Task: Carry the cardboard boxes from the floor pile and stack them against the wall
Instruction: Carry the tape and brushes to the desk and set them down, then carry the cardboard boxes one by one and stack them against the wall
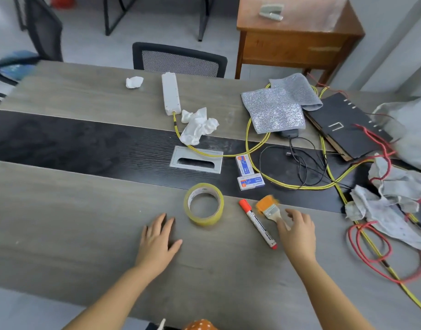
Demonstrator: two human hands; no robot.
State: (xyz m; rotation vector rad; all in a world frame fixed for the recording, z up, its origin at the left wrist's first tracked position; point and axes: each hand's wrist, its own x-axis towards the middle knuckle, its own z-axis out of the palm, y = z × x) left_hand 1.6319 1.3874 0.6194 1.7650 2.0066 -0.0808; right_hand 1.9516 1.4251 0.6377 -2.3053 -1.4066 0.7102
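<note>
Grey wooden table (61,210) with a black centre strip fills the view; cardboard boxes are nowhere in sight. Left hand (158,239) lies flat and open beside a tape roll (204,204). Right hand (297,231) rests its fingers on the handle of an orange-bristled brush (269,207), next to a red marker (257,223); whether it grips is unclear.

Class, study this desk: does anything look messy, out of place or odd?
Yes. Crumpled tissues lie beside the white power strip; yellow cable and red wire sprawl in tangled loops across the table's right side, among rumpled rags. No cardboard boxes are visible. The right hand touches a paintbrush.
</note>
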